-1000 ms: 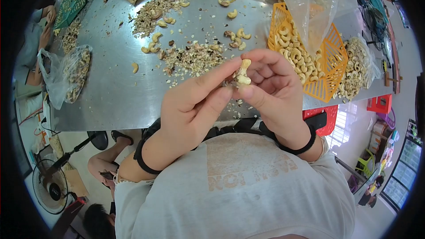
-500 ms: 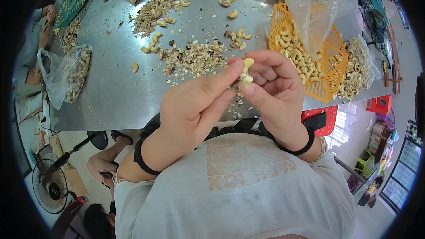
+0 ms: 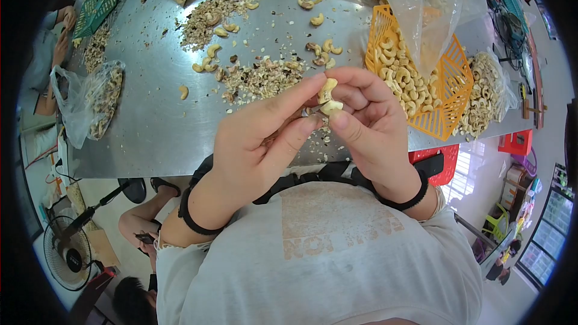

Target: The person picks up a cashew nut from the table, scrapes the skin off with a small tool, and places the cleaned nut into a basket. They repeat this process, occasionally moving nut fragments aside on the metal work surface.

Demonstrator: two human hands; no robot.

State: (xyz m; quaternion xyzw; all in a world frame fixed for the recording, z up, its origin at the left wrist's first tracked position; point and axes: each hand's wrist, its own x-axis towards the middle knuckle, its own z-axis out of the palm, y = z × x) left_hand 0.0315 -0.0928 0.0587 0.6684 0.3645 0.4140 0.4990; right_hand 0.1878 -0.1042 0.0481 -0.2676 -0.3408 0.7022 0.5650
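A pale cashew nut [image 3: 327,91] is pinched between the thumb and fingers of my right hand [image 3: 376,126], above the metal table's near part. My left hand [image 3: 256,144] is closed beside it, its fingertips against the nut. Something small, thin and shiny shows between those fingertips; I cannot make out what it is. Behind the hands lies a heap of nut crumbs and skins [image 3: 268,78], with loose cashews [image 3: 328,47] farther back.
An orange basket [image 3: 460,75] of cashews stands right of the hands, beside a bag of nuts [image 3: 481,93]. On the left are a clear bag [image 3: 99,99] and a green basket [image 3: 99,6]. Another person's hands [image 3: 63,33] show at the far left edge.
My left hand has shifted slightly down and left, and its thumb and fingers are more parted. The nut has moved a little left and more of it shows.
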